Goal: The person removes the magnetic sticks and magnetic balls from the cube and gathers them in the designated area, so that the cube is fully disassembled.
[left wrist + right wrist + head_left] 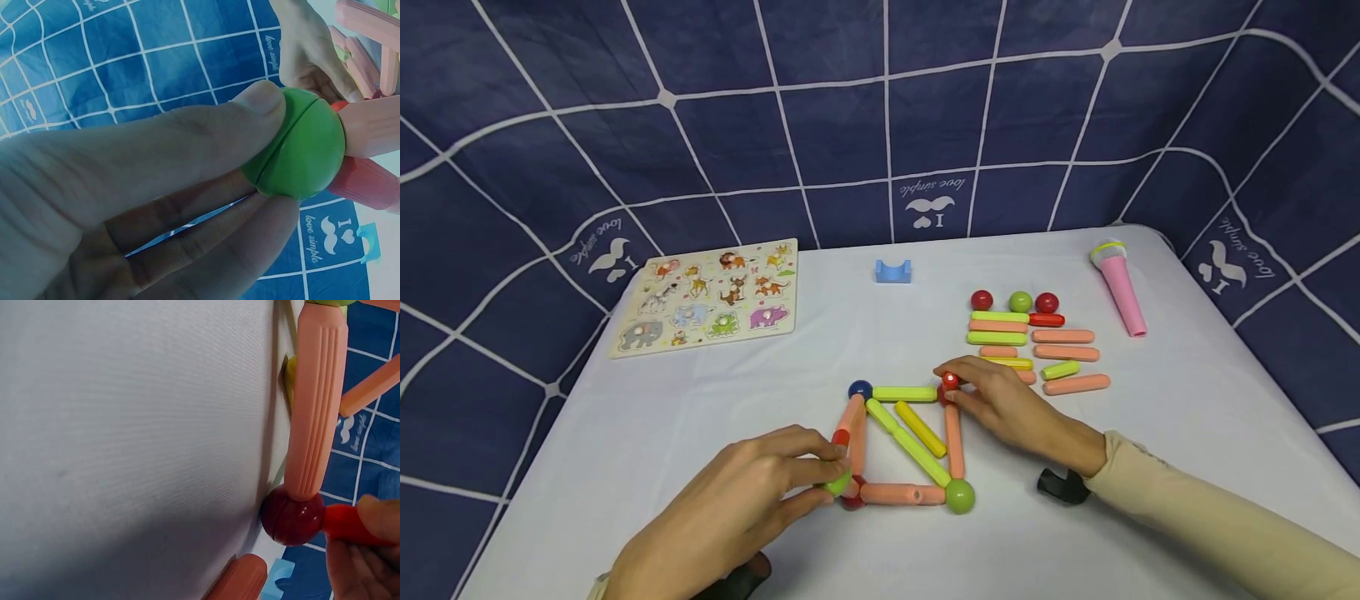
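A roughly square frame of rods and balls lies on the table, with a blue ball at its far left corner and a green ball at its near right. My left hand pinches another green ball above the near left corner; a pink rod and a red rod meet that ball. At the far right corner, my right hand pinches a short red rod that stands on a dark red ball. A pink rod runs from this ball to the near right corner.
Inside the frame are a light green diagonal and a loose yellow rod. Spare rods and balls lie at the right, near a pink toy microphone. An animal puzzle board and a blue holder are farther back.
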`<state>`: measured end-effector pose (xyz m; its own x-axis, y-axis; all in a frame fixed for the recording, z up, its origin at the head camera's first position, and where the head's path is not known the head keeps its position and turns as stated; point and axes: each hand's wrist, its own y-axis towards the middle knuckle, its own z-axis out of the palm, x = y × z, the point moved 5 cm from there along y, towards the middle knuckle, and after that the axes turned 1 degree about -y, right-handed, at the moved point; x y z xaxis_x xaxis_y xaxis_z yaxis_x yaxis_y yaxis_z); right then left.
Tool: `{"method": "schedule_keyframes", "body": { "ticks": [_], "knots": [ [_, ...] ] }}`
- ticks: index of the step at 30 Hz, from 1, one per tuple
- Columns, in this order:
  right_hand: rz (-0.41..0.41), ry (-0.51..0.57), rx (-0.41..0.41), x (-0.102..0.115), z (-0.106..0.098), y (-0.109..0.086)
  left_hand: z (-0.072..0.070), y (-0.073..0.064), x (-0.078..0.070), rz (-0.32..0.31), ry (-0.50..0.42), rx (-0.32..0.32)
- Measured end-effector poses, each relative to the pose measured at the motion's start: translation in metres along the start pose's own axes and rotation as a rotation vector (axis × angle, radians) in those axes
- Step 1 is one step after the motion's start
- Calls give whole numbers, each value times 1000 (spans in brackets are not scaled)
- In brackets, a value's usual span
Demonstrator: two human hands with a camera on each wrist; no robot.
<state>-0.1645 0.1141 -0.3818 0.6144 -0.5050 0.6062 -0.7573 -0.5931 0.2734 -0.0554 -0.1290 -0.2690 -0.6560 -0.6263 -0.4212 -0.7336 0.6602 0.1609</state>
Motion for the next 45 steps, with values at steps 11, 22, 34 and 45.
{"method": "schedule_keyframes", "body": {
  "ticks": [11,22,34,45],
  "knots": [
    [78,-91,-37,-12,-24,-3,2,3,2,-23,-7,44],
    [146,-144,-93,-25,-51,-37,3,4,3,-75,-1,76],
    [88,-363,-117,-48,-78,-84,4,2,5,-84,2,85],
    [126,-372,-91,-60,-68,-90,5,2,6,-82,-18,98]
  ]
}}
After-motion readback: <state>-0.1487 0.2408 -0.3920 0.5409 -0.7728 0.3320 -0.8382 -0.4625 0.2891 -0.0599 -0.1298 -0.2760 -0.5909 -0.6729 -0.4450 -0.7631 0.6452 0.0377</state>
